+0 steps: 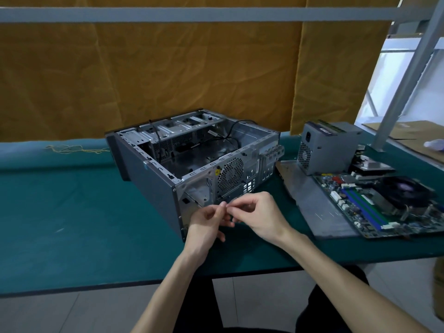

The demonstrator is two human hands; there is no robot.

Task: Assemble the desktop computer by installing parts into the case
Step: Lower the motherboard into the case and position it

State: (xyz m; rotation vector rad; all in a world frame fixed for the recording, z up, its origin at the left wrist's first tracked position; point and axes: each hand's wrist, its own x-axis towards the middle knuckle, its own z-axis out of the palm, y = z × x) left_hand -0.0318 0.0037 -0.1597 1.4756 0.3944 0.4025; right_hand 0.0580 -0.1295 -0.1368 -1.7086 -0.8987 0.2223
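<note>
My two hands meet in front of the near rear corner of the case: the fingertips of my left hand (211, 218) and my right hand (258, 213) are pinched together around something small between them, too small and blurred to name, perhaps a screw or a clip. Both sets of fingers are curled in a narrow pinch, thumbs against forefingers, touching each other. Just behind them lies the case (192, 159) on its side, its open side facing up, rear panel with the round fan grille toward me; inside I see bare metal, drive cages at the far end and a few loose black cables, so I judge little is installed yet. It is sheet steel: stiff, fairly heavy, with thin edges that could cut, so I would hold it by the folded rims, not the cut-outs. To the right, near the table edge, the motherboard (374, 207) lies flat with its black cooler fan and blue and green memory slots; I judge it light but fragile, best lifted by its bare edges, never by the cooler or the sockets. Behind it stands the power supply (326, 150), a grey box, dense and rigid, safe to grip by its flat sides. All of this rests on a green table (72, 212), with yellow cloth hanging behind it.
</note>
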